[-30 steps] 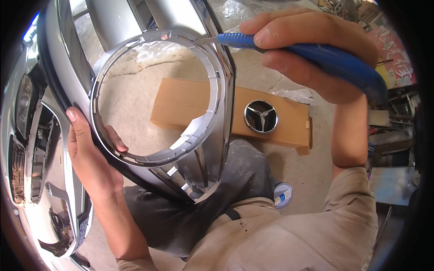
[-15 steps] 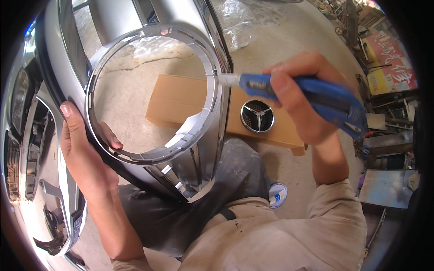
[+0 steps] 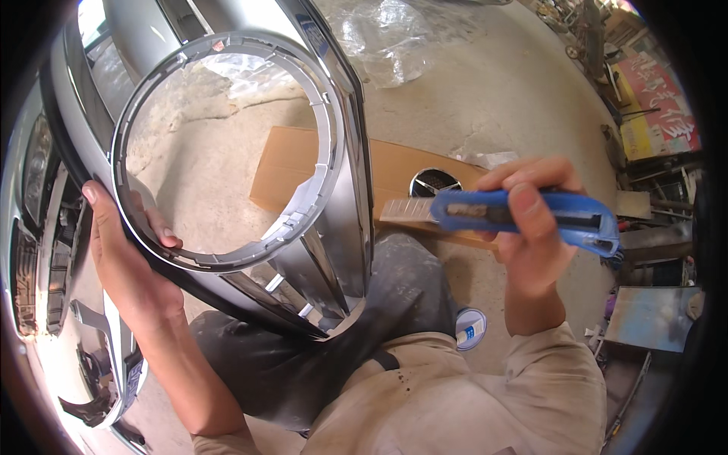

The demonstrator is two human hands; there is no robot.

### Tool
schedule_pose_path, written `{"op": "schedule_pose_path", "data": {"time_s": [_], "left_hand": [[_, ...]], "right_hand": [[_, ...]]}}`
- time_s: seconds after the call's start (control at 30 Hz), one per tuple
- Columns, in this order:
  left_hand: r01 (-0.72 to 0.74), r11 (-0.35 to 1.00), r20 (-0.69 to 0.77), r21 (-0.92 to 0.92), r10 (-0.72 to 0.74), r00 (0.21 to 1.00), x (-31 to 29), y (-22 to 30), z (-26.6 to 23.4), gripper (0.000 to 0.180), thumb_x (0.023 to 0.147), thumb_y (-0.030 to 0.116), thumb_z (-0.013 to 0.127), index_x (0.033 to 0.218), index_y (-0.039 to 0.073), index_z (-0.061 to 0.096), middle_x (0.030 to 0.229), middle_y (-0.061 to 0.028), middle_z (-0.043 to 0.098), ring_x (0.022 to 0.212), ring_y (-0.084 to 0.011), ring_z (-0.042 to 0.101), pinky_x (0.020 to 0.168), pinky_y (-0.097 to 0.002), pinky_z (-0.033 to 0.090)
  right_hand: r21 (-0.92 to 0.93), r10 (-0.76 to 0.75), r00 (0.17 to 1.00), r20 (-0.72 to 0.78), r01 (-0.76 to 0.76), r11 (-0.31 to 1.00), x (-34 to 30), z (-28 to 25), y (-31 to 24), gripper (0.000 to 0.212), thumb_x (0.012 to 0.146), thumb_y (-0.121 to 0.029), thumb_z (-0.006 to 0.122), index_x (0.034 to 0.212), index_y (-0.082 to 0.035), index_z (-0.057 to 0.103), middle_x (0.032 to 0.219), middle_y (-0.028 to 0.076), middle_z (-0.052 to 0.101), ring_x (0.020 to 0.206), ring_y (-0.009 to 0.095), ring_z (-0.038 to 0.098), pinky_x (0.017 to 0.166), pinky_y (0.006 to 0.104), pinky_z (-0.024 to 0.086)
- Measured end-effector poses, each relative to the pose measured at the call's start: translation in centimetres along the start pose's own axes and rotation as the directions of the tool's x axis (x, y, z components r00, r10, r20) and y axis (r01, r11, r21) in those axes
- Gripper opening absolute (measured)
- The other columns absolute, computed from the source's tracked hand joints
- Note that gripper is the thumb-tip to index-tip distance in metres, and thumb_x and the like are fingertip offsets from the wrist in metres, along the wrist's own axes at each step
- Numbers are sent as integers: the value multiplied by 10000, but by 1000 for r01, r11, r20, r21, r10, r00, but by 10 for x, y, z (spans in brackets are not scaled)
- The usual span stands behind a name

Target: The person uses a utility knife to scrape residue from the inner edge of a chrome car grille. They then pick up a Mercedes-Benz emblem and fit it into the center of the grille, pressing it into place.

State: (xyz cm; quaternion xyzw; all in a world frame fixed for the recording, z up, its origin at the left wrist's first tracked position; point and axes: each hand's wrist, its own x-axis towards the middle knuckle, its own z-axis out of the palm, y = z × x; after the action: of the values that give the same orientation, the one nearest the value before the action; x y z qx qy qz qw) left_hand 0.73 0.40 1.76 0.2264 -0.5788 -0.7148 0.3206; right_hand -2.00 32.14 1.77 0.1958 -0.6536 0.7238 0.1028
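Note:
A silver and chrome car grille [image 3: 345, 220] leans against my legs, tilted, with a large round ring opening [image 3: 327, 144] in it. My left hand [image 3: 133, 269] grips the ring's lower left edge, thumb outside and fingertips showing through the opening. In my right hand [image 3: 535, 235] is a blue utility knife [image 3: 485, 211], its segmented blade [image 3: 409, 211] slid out and pointing left. The blade is apart from the ring, right of the grille. Behind the knife, a round chrome star emblem [image 3: 434, 181] lies on a flat cardboard box [image 3: 292, 159], its lower part hidden.
Crumpled clear plastic sheeting [image 3: 390, 45] lies on the concrete floor beyond the grille. A car front with a headlight [image 3: 36, 167] stands at the far left. A round tin [image 3: 470, 328] sits by my knee. Shelves and clutter with a red and yellow sign [image 3: 656, 106] line the right.
My right hand has drawn the knife back from the ring's right side, right and downward, and its blade now shows longer. The grille and my left hand have shifted slightly left.

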Motion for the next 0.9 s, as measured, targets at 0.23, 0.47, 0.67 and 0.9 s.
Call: {"op": "schedule_pose_path", "data": {"time_s": [0.23,0.47,0.67,0.9], "left_hand": [[-4,1000,42,-15,5,999,-1,-2,0,411,1026,464,532,877,81,550,654,-2,479,441,-110,462,397,-235,385],[19,999,88,-31,-16,996,-7,1,4,421,1032,461,517,862,76,530,645,-13,488,414,-122,470,372,-249,392],[37,997,147,-65,-27,989,-9,-3,2,369,1034,428,533,884,91,543,696,-7,487,445,-106,442,394,-237,361],[39,996,166,-76,-26,986,-9,-1,3,405,1044,431,502,874,64,533,584,-27,484,396,-159,487,368,-272,412]], "right_hand": [[178,-132,989,-62,141,974,17,-1,10,249,908,-121,737,1085,-17,595,1069,232,684,743,194,680,648,285,549],[45,-404,902,154,402,915,33,2,12,349,802,-2,815,1104,-23,641,1154,243,690,904,219,711,818,308,569],[-36,-488,755,438,557,829,69,-2,0,302,844,-137,809,1081,-75,631,1188,284,653,929,291,714,798,352,601],[255,-320,927,196,267,929,57,16,-1,263,796,39,796,1036,20,692,1111,243,706,889,229,722,813,320,595]]}}
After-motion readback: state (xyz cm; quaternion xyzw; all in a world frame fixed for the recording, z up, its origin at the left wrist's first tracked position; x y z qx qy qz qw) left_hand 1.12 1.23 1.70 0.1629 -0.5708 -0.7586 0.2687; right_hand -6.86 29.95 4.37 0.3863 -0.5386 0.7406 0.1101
